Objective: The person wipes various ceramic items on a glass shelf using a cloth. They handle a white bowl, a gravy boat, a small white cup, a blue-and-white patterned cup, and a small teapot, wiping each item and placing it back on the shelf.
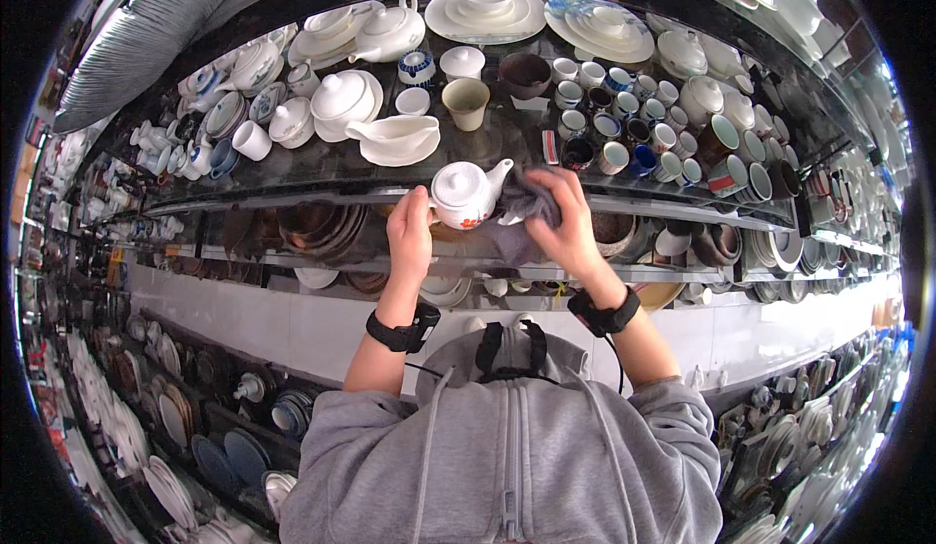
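A small white teapot with a red flower painted on its side is held up at the front edge of the glass shelf, its lid on and its spout towards the right. My left hand grips it at the handle side; the handle is mostly hidden by the fingers. Bunched in my right hand is a grey cloth, close by the spout. Whether the cloth touches the spout I cannot tell. A white gravy boat and a beige cup stand on the shelf just behind the teapot.
Many small cups crowd the shelf's right side. Lidded white tureens, a larger white teapot and stacked plates fill the left and back. Dark bowls sit on the tier below. The shelf edge runs under my hands.
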### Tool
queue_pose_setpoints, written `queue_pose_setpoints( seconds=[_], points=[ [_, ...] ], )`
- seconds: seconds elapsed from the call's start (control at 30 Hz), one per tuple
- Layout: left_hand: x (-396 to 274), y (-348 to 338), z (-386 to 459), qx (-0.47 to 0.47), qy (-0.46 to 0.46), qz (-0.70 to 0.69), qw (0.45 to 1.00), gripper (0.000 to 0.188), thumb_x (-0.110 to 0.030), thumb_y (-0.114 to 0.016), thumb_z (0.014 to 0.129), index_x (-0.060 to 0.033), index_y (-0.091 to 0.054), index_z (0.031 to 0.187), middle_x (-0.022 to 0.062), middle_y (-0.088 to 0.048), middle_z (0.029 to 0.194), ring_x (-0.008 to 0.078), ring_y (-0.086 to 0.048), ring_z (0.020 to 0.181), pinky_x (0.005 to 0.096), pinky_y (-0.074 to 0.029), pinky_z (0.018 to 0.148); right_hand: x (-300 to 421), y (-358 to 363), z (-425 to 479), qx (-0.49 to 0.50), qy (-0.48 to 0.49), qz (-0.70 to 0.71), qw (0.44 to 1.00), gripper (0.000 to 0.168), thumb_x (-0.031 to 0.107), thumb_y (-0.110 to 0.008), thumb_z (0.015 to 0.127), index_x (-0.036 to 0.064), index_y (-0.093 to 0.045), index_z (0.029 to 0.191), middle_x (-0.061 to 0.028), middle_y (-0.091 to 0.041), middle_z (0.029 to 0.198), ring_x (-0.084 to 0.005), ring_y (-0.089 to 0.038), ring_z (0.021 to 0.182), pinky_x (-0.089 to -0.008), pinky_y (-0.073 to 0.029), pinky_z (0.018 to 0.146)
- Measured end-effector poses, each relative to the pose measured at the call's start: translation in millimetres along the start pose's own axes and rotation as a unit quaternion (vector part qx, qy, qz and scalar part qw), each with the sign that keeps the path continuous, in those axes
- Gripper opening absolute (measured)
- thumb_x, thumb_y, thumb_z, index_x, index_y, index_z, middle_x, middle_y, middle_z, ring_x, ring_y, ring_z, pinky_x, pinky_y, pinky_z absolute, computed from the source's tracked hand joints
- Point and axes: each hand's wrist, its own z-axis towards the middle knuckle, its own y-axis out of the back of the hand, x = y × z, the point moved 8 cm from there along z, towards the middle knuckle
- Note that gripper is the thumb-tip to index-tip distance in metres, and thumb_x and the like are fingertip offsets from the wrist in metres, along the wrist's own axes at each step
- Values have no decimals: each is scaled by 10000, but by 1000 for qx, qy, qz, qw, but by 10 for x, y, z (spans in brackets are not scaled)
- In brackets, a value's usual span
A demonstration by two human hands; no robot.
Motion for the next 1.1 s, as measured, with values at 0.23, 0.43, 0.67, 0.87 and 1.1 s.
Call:
queue_pose_setpoints(
  seconds=[0.23, 0.43, 0.67, 0.87, 1.1],
  points=[
    [-103, -18, -89, 12, -4, -2, 1000, 304, -215, -475, 1009, 3, -564, 818, -23, -535, 796, 50, -489, 747, 247, -449, 682, -144, 56, 168, 37, -51, 193, 979, 537, 69, -612, 726, 19, -541, 1256, -145, -540, 1223, -285, -514, 1165, -349, -359, 1035],
    [-71, 2, -114, 56, -22, -13, 998, 295, -198, -471, 1009, -3, -558, 806, -17, -541, 794, 56, -497, 742, 244, -457, 679, 119, -54, 177, 87, 34, 48, 994, 431, 52, -607, 703, 63, -644, 1132, -178, -552, 1190, -357, -526, 1151, -398, -426, 981],
    [54, 148, -109, 10, 2, 2, 1000, 305, -208, -469, 1012, 19, -559, 829, -12, -536, 798, 60, -499, 745, 245, -466, 688, 204, -147, 86, 77, 82, -7, 994, 563, 105, -663, 707, 64, -536, 1253, -221, -474, 1227, -408, -481, 1165, -433, -433, 978],
    [-10, 181, -196, -22, -36, 38, 998, 305, -224, -472, 1013, 17, -556, 847, -12, -533, 798, 59, -482, 738, 243, -450, 680, -36, -234, 26, 91, 33, -32, 995, 572, 105, -667, 698, 77, -544, 1256, -229, -475, 1222, -411, -517, 1113, -429, -467, 937],
    [11, 390, -313, -55, -14, 28, 998, 309, -251, -467, 1016, 8, -584, 894, -23, -524, 805, 52, -469, 747, 245, -443, 696, 100, -294, 34, 83, 47, 2, 995, 588, 91, -640, 711, 19, -507, 1279, -216, -506, 1213, -396, -531, 1105, -426, -464, 941]
  ],
)
